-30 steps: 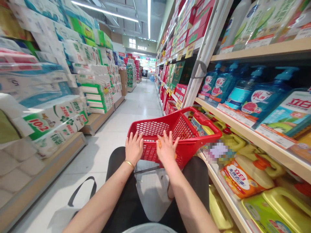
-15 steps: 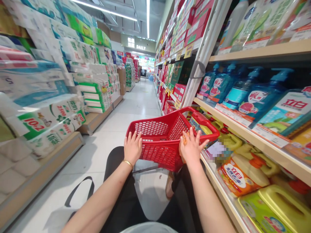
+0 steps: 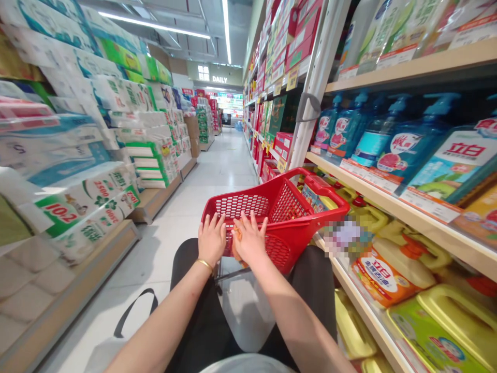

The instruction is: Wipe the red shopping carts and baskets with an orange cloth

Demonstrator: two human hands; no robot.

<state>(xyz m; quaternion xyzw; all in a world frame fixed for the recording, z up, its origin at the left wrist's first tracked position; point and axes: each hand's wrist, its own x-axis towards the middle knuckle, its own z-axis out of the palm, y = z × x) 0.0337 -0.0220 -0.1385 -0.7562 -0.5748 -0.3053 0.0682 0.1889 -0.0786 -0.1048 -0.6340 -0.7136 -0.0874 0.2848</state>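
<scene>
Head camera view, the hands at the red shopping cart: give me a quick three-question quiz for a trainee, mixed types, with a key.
1. Multiple choice: which item is at the right hand?
a) a tissue pack
b) an orange cloth
c) a detergent jug

2. True or false: the left hand is clenched in a fist.

3. Fill in the blank: the blue pump bottles stand to the ____ of the red shopping cart.

Key: 1) b; 2) false, it is open; 3) right.
</scene>
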